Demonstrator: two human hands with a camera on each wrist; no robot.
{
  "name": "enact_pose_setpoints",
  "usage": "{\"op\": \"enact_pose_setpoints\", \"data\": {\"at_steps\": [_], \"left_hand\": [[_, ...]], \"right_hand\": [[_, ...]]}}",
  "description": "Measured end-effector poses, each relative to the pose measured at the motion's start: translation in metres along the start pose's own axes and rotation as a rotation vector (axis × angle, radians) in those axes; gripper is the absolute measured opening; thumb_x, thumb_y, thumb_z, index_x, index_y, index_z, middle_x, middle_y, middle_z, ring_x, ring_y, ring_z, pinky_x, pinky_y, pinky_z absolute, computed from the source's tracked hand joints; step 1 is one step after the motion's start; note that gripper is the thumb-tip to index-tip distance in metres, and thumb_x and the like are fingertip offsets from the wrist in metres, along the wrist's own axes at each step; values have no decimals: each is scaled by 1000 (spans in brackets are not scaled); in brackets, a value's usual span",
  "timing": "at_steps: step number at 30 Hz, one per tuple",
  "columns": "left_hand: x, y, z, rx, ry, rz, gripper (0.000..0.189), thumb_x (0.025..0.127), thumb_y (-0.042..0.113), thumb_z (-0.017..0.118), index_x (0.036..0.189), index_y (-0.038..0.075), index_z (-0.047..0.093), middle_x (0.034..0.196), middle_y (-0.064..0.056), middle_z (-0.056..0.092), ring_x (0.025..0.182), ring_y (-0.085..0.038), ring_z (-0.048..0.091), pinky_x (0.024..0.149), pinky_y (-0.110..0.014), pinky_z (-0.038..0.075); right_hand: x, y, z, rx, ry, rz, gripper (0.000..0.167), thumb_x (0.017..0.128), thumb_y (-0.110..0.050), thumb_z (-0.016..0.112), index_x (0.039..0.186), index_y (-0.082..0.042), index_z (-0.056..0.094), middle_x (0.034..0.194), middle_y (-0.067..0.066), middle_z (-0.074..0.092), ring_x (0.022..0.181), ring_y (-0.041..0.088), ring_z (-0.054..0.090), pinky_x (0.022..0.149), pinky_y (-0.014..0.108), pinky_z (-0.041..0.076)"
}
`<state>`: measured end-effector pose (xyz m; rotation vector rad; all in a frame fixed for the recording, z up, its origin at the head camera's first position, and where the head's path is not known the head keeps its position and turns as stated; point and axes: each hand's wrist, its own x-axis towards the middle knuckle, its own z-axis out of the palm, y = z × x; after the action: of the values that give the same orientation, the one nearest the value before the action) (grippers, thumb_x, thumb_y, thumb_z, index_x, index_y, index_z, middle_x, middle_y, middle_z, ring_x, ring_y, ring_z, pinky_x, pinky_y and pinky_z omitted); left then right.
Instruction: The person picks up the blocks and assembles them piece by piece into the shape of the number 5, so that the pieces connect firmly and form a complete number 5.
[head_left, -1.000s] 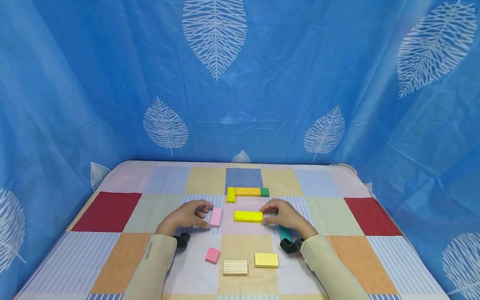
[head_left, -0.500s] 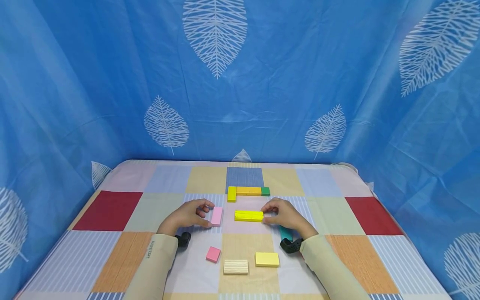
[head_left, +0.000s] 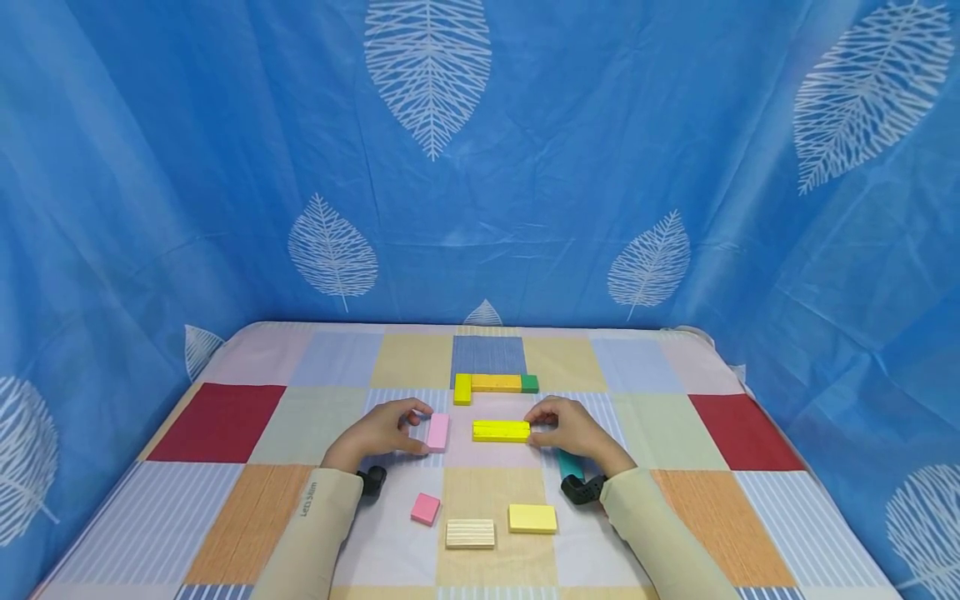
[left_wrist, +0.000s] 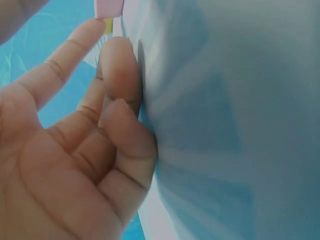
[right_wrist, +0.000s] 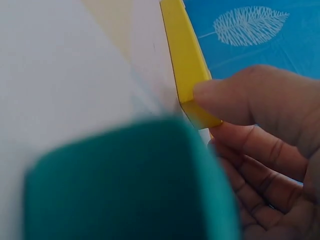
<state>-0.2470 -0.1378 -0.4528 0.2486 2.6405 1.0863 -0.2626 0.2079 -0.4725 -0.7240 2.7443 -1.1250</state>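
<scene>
My left hand (head_left: 382,435) pinches a light pink block (head_left: 438,433) by its left side, index finger at the far corner and thumb at the near one. In the left wrist view that index fingertip meets the pink block (left_wrist: 108,8), while the other fingers curl below it. My right hand (head_left: 570,431) grips the right end of a long yellow block (head_left: 501,431) between thumb and fingers. The right wrist view shows the thumb pressed on the yellow block's (right_wrist: 185,50) end. A gap of tablecloth separates the pink block from the yellow one.
Beyond the hands, a yellow block (head_left: 462,389), an orange block (head_left: 496,382) and a green block (head_left: 529,383) form an L. Nearer lie a dark pink block (head_left: 425,509), a striped cream block (head_left: 470,534) and a pale yellow block (head_left: 532,518). A teal block (head_left: 570,464) lies beside my right wrist.
The left hand and the light pink block have shifted slightly to the right. The right hand and the long yellow block have also moved a little right. The other blocks stay put.
</scene>
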Motion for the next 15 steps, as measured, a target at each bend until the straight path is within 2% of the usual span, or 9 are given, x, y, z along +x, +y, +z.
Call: {"op": "enact_pose_setpoints", "data": {"at_steps": [6,15], "left_hand": [[5,3,4,30,-6,6,55,81,10,95,131,11,71,107,-5,65,94,-23,55,83,-35,55],[12,9,10,15,-2,16,53,83,8,93,131,9,71,105,-5,63,93,-23,56,82,-34,53]], "right_hand": [[-1,4,-2,4,-9,1,19,90,-7,87,107,-3,80,104,3,74,94,14,65,91,35,57],[-3,4,-5,19,-17,-30,21,91,-6,86,109,-2,79,107,6,75,95,17,67,91,34,58]]}}
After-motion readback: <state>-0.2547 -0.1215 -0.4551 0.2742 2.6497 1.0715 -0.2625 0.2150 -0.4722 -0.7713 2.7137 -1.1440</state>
